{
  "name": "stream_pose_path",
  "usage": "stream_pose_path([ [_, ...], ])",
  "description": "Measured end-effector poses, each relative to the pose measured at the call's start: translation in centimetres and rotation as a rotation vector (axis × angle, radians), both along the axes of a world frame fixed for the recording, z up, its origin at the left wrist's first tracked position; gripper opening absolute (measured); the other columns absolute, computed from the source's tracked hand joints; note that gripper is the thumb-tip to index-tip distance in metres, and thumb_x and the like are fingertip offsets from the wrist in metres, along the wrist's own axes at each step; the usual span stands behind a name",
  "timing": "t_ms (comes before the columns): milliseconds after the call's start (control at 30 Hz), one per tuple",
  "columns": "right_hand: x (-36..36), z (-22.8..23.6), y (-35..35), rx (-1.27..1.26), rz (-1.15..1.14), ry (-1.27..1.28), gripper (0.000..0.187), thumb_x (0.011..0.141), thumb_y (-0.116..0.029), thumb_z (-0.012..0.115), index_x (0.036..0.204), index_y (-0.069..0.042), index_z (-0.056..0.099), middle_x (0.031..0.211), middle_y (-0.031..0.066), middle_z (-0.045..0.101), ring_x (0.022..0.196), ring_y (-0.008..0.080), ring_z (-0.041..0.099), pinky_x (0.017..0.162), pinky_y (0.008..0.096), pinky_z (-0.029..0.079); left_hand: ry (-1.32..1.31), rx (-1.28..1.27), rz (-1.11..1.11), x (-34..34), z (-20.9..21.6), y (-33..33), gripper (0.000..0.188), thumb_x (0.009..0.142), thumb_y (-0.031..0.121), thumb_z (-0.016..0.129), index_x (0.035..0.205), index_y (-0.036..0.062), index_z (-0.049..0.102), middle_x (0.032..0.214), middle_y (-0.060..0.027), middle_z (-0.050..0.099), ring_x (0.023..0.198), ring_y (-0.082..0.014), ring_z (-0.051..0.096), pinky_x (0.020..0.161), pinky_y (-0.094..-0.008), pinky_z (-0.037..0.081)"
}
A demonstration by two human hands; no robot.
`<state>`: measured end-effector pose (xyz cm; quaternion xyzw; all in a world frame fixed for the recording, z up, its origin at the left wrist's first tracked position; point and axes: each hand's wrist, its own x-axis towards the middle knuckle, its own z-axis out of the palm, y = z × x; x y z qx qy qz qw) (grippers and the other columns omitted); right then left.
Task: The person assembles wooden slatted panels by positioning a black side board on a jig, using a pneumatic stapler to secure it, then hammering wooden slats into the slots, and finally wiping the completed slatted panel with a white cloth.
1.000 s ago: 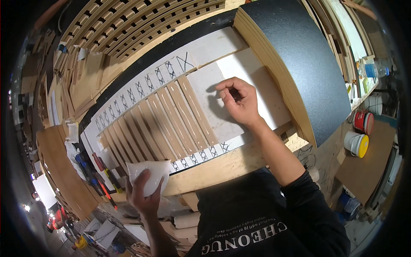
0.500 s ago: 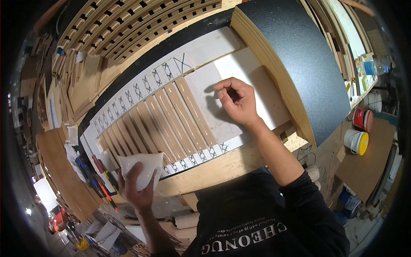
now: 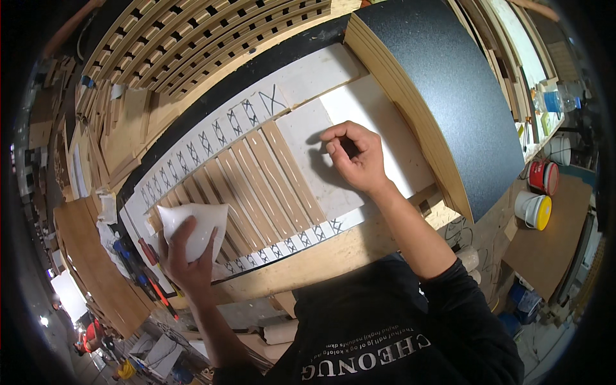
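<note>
My left hand [image 3: 191, 266] is wrapped round a soft white plastic bag [image 3: 206, 219], which looks like a squeeze bag of glue. It is over the left end of a row of thin brown wooden strips [image 3: 251, 181]. White streaks, apparently glue, run along the tops of several strips. The strips lie side by side on a white board [image 3: 301, 141] with black crosses drawn along both edges. Above the bare right part of that board is my right hand [image 3: 359, 157], its fingers loosely curled inward and nothing visible in them.
A stack of dark-topped panels [image 3: 443, 96] borders the board on the right. Slotted wooden strips [image 3: 212, 38] lie at the back. Screwdriver-like tools [image 3: 151, 273] sit at the left edge. A white bucket with a yellow lid [image 3: 534, 210] stands on the right.
My left hand and the white bag have moved left and slightly farther away, over the left end of the strips. The right hand stays almost in place.
</note>
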<state>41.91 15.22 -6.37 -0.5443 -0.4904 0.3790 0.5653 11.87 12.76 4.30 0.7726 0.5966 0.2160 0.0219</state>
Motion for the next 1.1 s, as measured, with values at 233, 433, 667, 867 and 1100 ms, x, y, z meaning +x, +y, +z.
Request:
stream_pose_path([
  [233, 0.1, -0.5, 0.1, 0.044, -0.001, -0.03, 0.012, 0.078, -0.002, 0.056, 0.085, 0.0, 0.065, 0.067, 0.0025, 0.059, 0.056, 0.0046, 0.051, 0.052, 0.0187, 0.041, -0.031, 0.096, -0.104, 0.4, -0.4, 4.0, 0.04, 0.06, 0.004, 0.081, 0.096, 0.0061, 0.065, 0.089, -0.014, 0.063, 0.076, -0.0314, 0.062, 0.063, -0.036, 0.051],
  [433, -0.1, 0.0, 0.0, -0.001, 0.008, 0.022, 0.012, 0.078, -0.003, 0.056, 0.085, 0.0, 0.066, 0.068, 0.0029, 0.06, 0.056, 0.0048, 0.051, 0.052, 0.0187, 0.041, 0.005, 0.12, -0.113, 0.5, -0.7, 6.0, 0.039, 0.062, 0.004, 0.081, 0.097, 0.0056, 0.065, 0.088, -0.0138, 0.062, 0.075, -0.0302, 0.062, 0.061, -0.0347, 0.051],
  [667, -0.2, 0.0, 0.0, -0.018, 0.007, 0.036, 0.011, 0.078, -0.004, 0.057, 0.085, 0.0, 0.065, 0.068, 0.0037, 0.059, 0.058, 0.0061, 0.052, 0.054, 0.0203, 0.043, -0.005, 0.228, 0.063, -0.8, -0.3, 2.8, 0.038, 0.061, 0.01, 0.083, 0.095, 0.0066, 0.065, 0.092, -0.0092, 0.067, 0.082, -0.0295, 0.062, 0.084, -0.041, 0.047],
  [867, 0.1, -0.1, -0.1, -0.036, 0.022, 0.006, 0.01, 0.079, -0.003, 0.057, 0.085, 0.0, 0.065, 0.068, 0.0025, 0.059, 0.059, 0.0052, 0.052, 0.055, 0.0198, 0.043, -0.049, 0.045, 0.161, -2.8, 0.8, -5.0, 0.044, 0.054, 0.005, 0.085, 0.093, 0.0035, 0.065, 0.094, -0.0093, 0.066, 0.087, -0.0292, 0.062, 0.082, -0.0389, 0.048],
  [1100, -0.2, -0.1, -0.3, -0.07, 0.061, 0.109, 0.011, 0.082, -0.003, 0.057, 0.09, 0.0, 0.064, 0.07, -0.0015, 0.059, 0.059, 0.0011, 0.05, 0.053, 0.0154, 0.04, -0.119, -0.082, 0.18, -1.8, 1.1, -9.7, 0.042, 0.054, 0.004, 0.084, 0.091, 0.0031, 0.064, 0.093, -0.0121, 0.066, 0.085, -0.0304, 0.062, 0.076, -0.0386, 0.05],
])
